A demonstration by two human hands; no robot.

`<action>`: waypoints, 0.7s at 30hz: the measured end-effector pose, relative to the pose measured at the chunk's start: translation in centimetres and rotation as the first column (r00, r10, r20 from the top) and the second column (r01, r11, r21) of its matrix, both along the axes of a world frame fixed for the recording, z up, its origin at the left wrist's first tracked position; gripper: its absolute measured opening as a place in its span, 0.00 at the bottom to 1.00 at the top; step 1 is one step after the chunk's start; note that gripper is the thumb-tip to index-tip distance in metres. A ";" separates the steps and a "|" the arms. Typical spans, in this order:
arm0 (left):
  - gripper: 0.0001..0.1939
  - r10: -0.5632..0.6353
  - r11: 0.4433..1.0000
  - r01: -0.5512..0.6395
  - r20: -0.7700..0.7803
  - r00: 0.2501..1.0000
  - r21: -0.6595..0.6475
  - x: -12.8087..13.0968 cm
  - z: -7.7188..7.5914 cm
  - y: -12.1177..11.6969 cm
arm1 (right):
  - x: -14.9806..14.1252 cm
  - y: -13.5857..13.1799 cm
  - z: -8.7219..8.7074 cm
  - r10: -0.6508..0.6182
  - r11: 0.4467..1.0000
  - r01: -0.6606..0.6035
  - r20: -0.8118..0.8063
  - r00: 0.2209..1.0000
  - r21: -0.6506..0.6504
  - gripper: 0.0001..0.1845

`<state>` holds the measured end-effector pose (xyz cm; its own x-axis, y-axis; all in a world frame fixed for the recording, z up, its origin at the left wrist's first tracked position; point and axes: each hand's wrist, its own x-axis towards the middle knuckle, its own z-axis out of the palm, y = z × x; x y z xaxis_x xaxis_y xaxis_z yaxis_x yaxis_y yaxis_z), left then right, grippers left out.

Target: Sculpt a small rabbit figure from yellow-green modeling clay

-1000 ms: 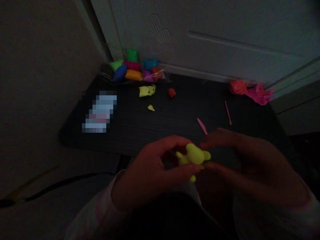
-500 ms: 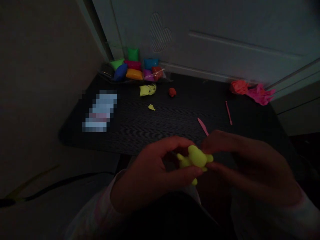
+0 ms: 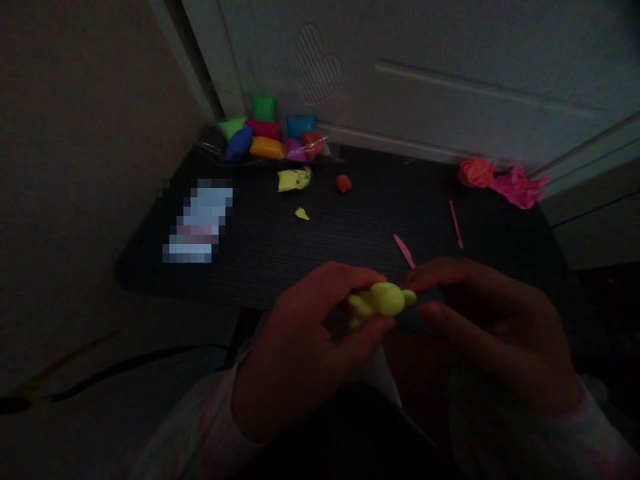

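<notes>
A yellow clay figure [image 3: 387, 299] with a round head and small knobs is pinched between the thumb and fingers of my left hand [image 3: 310, 347]. It lies tilted in front of the table edge, its knob end pointing right. Part of its body is hidden behind my left fingers. My right hand [image 3: 500, 333] is just right of the figure, thumb and index finger apart. The index fingertip is close to the right knob; whether it touches I cannot tell. Beyond the hands, a pink plastic knife [image 3: 404, 251] lies on the dark table [image 3: 350, 233].
A clear bag of colourful clay packs [image 3: 267, 147] stands at the back left. Nearby are a yellow wrapper [image 3: 294, 179], a yellow scrap [image 3: 302, 214] and a red clay lump [image 3: 343, 183]. A blurred-out bright rectangle [image 3: 200, 220] lies left; a pink stick [image 3: 455, 225] and crumpled pink pieces [image 3: 520, 187] lie right.
The yellow figure has turned and shifted slightly left and up in my left hand. My right thumb and index finger have spread apart and moved off the figure's side.
</notes>
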<state>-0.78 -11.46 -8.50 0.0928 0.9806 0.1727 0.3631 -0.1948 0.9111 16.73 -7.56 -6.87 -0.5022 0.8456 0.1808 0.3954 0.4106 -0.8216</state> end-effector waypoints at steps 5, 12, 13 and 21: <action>0.12 0.015 0.996 -0.007 -0.084 0.996 0.087 0.1 -0.1 -0.1 | -0.3 -0.2 -0.2 -0.060 0.998 0.060 -0.015 0.998 0.015 0.04; 0.12 0.026 0.992 -0.011 -0.120 0.992 0.126 0.2 -0.1 -0.1 | -0.3 -0.3 -0.1 -0.057 0.998 0.056 0.012 0.998 0.028 0.03; 0.12 0.030 0.992 -0.014 -0.123 0.992 0.127 0.2 -0.1 -0.1 | -0.3 -0.2 -0.1 -0.056 0.998 0.056 0.016 0.998 0.032 0.04; 0.12 0.019 0.997 -0.010 -0.112 0.994 0.080 0.0 -0.2 -0.3 | -0.3 -0.4 -0.3 -0.074 0.997 0.074 -0.029 0.997 0.005 0.04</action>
